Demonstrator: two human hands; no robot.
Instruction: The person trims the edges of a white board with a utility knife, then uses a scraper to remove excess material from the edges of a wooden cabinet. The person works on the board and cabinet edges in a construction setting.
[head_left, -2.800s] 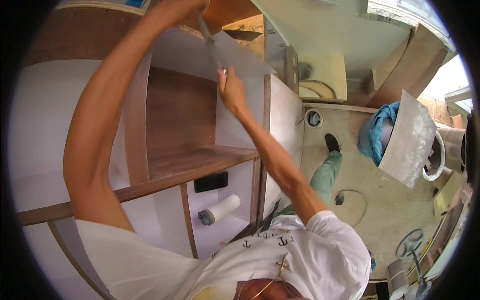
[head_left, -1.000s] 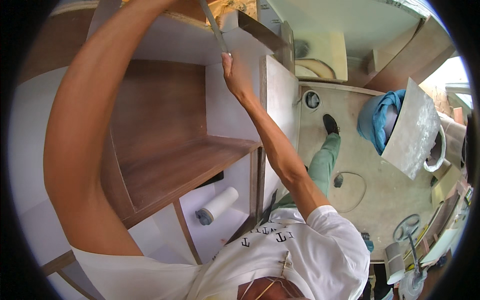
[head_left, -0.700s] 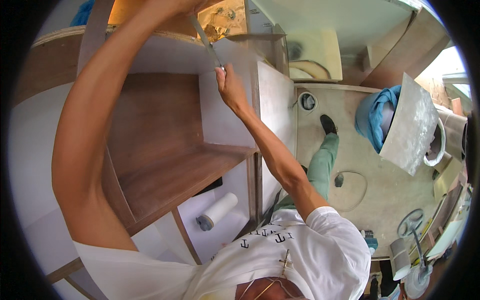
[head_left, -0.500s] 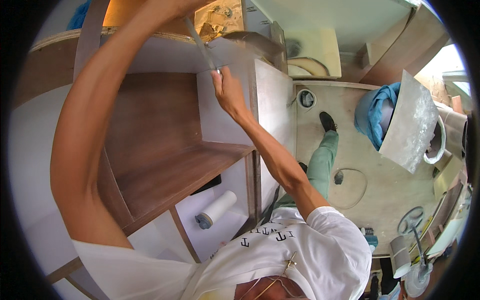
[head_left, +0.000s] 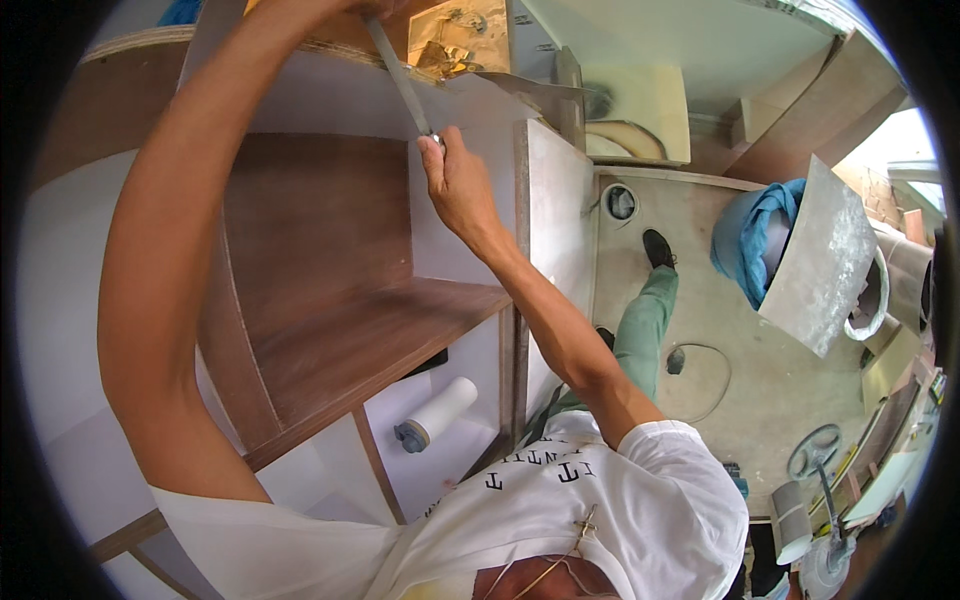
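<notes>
A long flat grey metal file (head_left: 398, 80) slants down between my two hands, crossing the raw plywood edge (head_left: 335, 52) at the top of a cabinet. My right hand (head_left: 460, 185) is closed around its lower end, with the thumb up along it. At the upper end is my left hand (head_left: 380, 6), mostly cut off by the picture's top edge, with its fingers largely hidden. Beneath my arms lies a brown-lined cabinet compartment (head_left: 320, 220) with white side faces.
A white bottle with a grey cap (head_left: 440, 412) lies in a lower compartment. To the right, a blue cloth (head_left: 740, 250) drapes a bucket beside a grey sheet (head_left: 825, 250). A cord (head_left: 725, 385) curls on the floor. A small round container (head_left: 620, 202) stands near my foot.
The view has shifted slightly, so the cabinet appears a little further right. Both hands stay on the file, which has moved only slightly against the plywood edge.
</notes>
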